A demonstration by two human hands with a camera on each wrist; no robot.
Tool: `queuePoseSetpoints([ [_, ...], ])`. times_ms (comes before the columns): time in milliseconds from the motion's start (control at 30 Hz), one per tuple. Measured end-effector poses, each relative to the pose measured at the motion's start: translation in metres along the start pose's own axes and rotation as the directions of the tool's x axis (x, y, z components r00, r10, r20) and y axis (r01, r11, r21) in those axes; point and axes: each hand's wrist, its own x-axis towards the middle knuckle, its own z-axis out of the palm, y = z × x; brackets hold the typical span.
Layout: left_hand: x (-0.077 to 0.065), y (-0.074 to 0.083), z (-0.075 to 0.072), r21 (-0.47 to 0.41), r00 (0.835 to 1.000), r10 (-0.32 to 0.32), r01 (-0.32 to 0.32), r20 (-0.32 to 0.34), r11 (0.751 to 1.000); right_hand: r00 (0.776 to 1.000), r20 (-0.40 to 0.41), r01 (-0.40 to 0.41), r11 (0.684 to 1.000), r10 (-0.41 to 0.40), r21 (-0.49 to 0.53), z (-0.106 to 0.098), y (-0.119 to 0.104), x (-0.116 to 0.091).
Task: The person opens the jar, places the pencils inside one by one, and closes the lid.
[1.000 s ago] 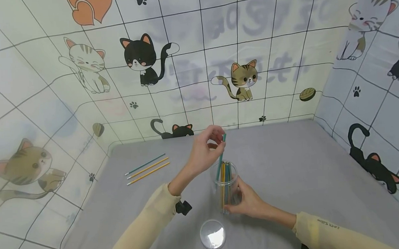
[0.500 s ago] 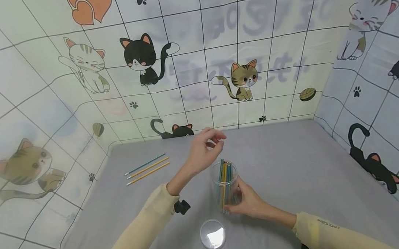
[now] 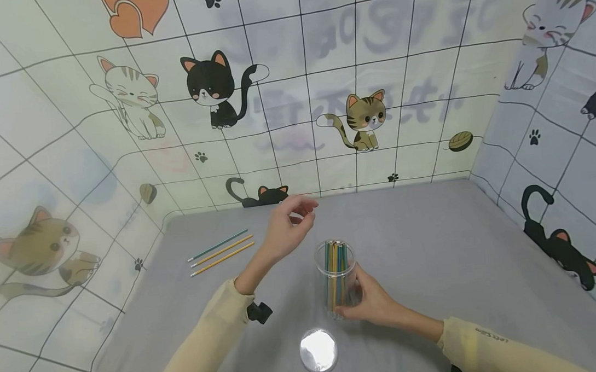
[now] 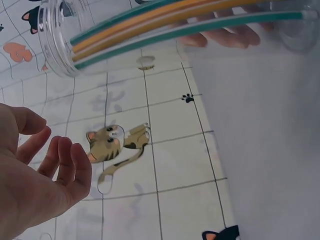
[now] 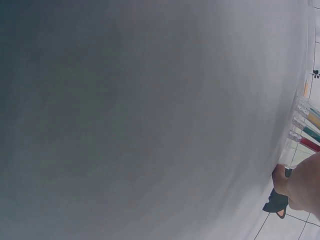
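A clear plastic jar (image 3: pixel 322 271) stands upright on the grey cloth, packed with several teal and yellow pencils (image 3: pixel 335 257). My right hand (image 3: pixel 373 301) grips its lower right side, thumb in front and the other fingers behind it. A dark red pencil (image 5: pixel 310 143) also shows in the right wrist view. Left of the jar and above the cloth, my left hand (image 3: pixel 287 227) hovers with loosely bent fingers and nothing between them. In the left wrist view that hand (image 4: pixel 45 175) is well apart from the jar (image 4: pixel 56 40). Pencil lower ends are partly blurred by the plastic.
To the left lie one teal pencil (image 3: pixel 218 245) and two yellow pencils (image 3: pixel 222 251), roughly parallel. A round clear lid (image 3: pixel 318 351) rests flat in front of the jar. Cat-patterned cloth walls (image 3: pixel 285 99) rise behind and at both sides.
The left hand has let go of a teal pencil, which dropped down into the jar among the others. That hand has then drawn away to the left. The right hand stays on the jar.
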Motion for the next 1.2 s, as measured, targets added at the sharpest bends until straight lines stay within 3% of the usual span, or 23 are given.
queuePoseSetpoints([
  [367,-0.021,-0.027,-0.023,0.035,0.99,-0.132,0.134,-0.049,0.99,0.999,-0.009,-0.038,0.999,0.038,-0.009,0.0,-0.002,0.0],
  [800,-0.033,-0.045,-0.038,0.098,0.978,-0.203,0.207,-0.049,0.973,1.0,-0.002,-0.025,1.0,0.025,-0.015,-0.001,-0.004,0.0],
  [1067,-0.037,-0.053,-0.047,0.118,0.975,-0.218,0.221,-0.038,0.968,0.999,-0.008,-0.032,0.999,0.032,-0.031,0.0,-0.001,0.0],
  [1200,-0.04,-0.063,-0.052,0.129,0.963,-0.265,0.268,-0.037,0.955,0.999,-0.005,-0.037,0.999,0.036,-0.02,0.0,-0.003,0.0],
])
